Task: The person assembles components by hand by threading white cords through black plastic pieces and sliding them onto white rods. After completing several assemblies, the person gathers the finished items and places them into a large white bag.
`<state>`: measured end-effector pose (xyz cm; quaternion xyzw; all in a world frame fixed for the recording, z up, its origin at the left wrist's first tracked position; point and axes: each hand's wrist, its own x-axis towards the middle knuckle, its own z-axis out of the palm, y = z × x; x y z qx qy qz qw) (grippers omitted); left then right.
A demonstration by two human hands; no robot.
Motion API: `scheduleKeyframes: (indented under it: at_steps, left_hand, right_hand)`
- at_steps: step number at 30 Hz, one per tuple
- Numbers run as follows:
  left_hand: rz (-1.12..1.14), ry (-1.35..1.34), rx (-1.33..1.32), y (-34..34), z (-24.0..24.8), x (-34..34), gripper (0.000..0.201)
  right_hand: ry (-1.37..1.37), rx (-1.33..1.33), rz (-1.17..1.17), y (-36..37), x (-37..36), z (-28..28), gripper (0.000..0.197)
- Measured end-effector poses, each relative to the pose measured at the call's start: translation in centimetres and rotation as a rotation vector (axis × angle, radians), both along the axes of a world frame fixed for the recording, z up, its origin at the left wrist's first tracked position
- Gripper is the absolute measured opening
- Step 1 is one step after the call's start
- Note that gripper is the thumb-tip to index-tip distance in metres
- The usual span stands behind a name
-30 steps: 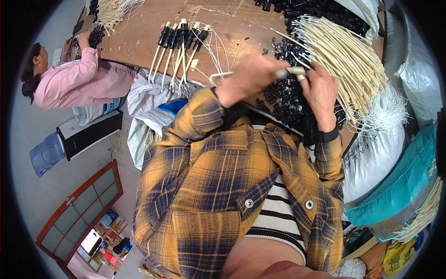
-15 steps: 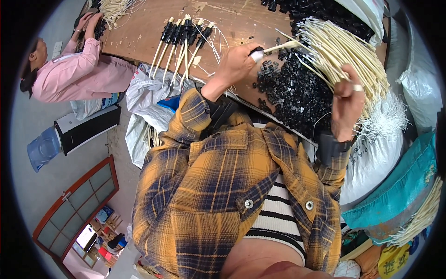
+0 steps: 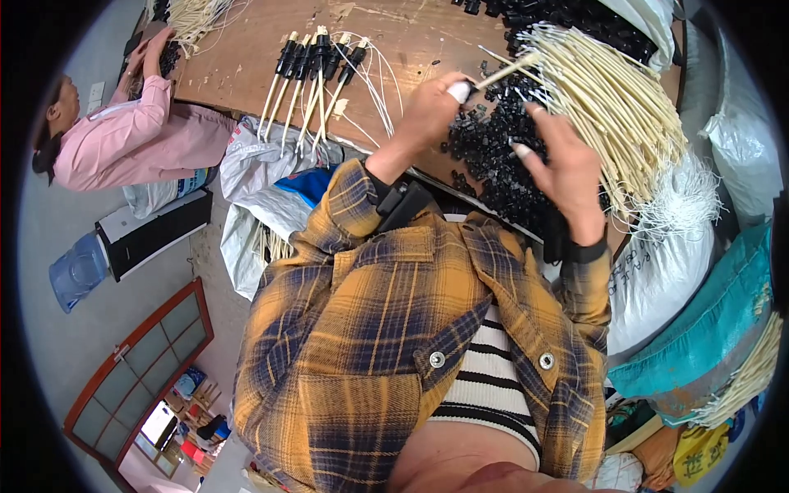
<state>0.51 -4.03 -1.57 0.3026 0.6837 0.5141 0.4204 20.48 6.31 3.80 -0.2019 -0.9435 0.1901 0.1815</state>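
Left hand pinched tight in a closed grip on one thin cream cord, above the scuffed wooden counter. Right hand open, fingers spread, hovering over the heap of small black plastic caps beside the stiff bundle of cream cords. Further left, finished black-tipped cords lying fanned out.

One head-worn fisheye view looks steeply down the wearer's yellow plaid flannel shirt onto the near brown wooden worktable; edges bend at the rim.
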Motion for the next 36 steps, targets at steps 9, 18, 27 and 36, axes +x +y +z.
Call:
scheduleKeyframes:
  at_steps: [9, 18, 27, 36]
  left_hand:
    - [-0.054, 0.046, 0.121, 0.8, 2.3, 3.4, 0.018]
    - [-0.181, 0.091, 0.090, 1.1, 3.0, 1.4, 0.021]
    - [-0.218, 0.160, 0.094, 0.6, 1.3, 2.0, 0.026]
    - [-0.305, 0.832, 0.148, -0.3, 0.7, 1.6, 0.040]
  right_hand:
    - [-0.046, 0.040, -0.030, -1.5, -2.0, -2.0, 0.026]
    - [0.054, -0.009, -0.134, -0.3, -0.3, -2.0, 0.024]
    - [0.107, -0.288, -0.071, -0.7, 0.1, -2.0, 0.019]
    - [0.187, -0.242, -0.226, -1.1, -0.3, -1.9, 0.013]
